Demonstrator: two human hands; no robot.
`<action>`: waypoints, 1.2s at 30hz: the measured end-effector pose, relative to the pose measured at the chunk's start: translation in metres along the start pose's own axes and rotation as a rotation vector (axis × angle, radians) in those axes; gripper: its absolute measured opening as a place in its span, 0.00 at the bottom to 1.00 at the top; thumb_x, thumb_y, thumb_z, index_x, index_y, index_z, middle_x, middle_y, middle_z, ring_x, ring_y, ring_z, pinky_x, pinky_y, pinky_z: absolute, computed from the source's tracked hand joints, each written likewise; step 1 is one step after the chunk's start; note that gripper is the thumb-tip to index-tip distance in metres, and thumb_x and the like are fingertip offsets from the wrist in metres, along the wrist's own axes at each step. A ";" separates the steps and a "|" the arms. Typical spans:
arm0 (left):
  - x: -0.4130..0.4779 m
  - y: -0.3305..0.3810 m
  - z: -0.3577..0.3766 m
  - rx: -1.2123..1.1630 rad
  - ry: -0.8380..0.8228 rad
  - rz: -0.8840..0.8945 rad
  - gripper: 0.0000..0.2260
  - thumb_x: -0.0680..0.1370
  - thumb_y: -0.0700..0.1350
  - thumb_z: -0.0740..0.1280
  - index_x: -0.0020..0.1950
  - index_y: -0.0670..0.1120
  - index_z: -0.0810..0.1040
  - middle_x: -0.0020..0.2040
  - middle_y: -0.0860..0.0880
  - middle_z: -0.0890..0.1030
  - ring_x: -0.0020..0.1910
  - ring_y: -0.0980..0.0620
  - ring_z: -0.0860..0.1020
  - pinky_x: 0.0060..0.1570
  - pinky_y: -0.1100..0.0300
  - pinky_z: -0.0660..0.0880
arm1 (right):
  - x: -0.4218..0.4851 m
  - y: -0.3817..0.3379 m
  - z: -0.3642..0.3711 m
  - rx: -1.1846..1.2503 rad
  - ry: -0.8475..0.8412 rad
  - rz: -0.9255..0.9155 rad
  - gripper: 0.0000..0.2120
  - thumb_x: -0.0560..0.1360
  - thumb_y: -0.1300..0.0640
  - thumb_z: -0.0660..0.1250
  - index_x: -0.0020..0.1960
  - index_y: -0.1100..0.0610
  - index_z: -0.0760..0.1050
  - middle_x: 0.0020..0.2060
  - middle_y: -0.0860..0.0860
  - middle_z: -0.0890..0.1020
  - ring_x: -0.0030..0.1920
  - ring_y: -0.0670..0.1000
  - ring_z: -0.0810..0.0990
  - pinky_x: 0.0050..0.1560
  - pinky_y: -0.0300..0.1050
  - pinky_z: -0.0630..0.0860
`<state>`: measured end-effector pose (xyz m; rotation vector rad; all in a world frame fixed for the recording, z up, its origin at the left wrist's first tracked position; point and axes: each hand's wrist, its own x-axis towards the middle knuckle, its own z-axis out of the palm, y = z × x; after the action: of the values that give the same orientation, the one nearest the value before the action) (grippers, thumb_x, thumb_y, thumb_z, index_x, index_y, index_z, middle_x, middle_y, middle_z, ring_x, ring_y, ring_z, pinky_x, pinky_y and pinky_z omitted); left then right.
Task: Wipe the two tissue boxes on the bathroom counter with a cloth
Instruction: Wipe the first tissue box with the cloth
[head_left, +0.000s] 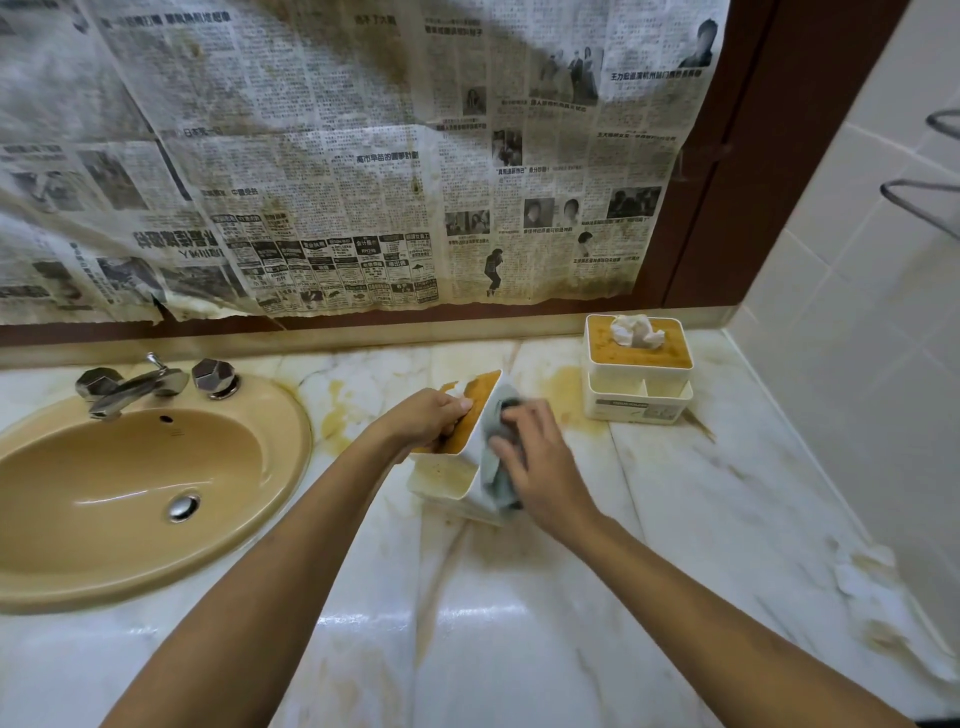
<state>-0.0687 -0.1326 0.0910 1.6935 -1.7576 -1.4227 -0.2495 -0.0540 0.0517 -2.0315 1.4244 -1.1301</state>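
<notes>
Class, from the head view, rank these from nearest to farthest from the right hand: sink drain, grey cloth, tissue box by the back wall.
1. The grey cloth, under the right hand.
2. The tissue box by the back wall, to the right.
3. The sink drain, far left.

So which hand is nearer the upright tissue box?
Right. The right hand, holding the cloth on the tilted box, is left of the upright tissue box; the left hand grips the tilted box farther left.

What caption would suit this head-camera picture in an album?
Left hand grips a tilted tissue box while the right hand holds a grey cloth against its side.
</notes>
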 end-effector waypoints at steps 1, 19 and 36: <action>0.001 -0.001 -0.001 0.023 0.001 0.021 0.19 0.84 0.48 0.60 0.33 0.48 0.63 0.28 0.52 0.62 0.28 0.52 0.58 0.31 0.59 0.56 | -0.010 -0.001 0.001 -0.029 -0.080 -0.081 0.08 0.80 0.58 0.64 0.59 0.58 0.72 0.56 0.50 0.70 0.52 0.45 0.73 0.56 0.34 0.69; 0.007 -0.018 -0.012 0.811 -0.230 0.234 0.12 0.83 0.50 0.59 0.40 0.55 0.73 0.35 0.57 0.72 0.38 0.56 0.71 0.37 0.62 0.63 | -0.007 0.047 -0.036 0.578 0.284 0.871 0.08 0.82 0.57 0.54 0.55 0.56 0.70 0.45 0.51 0.76 0.45 0.48 0.75 0.43 0.45 0.71; -0.002 -0.043 -0.011 0.909 -0.130 0.289 0.13 0.81 0.54 0.61 0.40 0.52 0.79 0.36 0.54 0.78 0.39 0.53 0.75 0.39 0.57 0.66 | 0.002 0.040 -0.027 0.743 0.253 0.948 0.07 0.80 0.50 0.63 0.52 0.54 0.72 0.51 0.56 0.79 0.51 0.55 0.78 0.54 0.54 0.77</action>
<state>-0.0353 -0.1273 0.0618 1.5900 -2.8453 -0.6242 -0.2938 -0.0682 0.0397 -0.5887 1.4836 -1.1970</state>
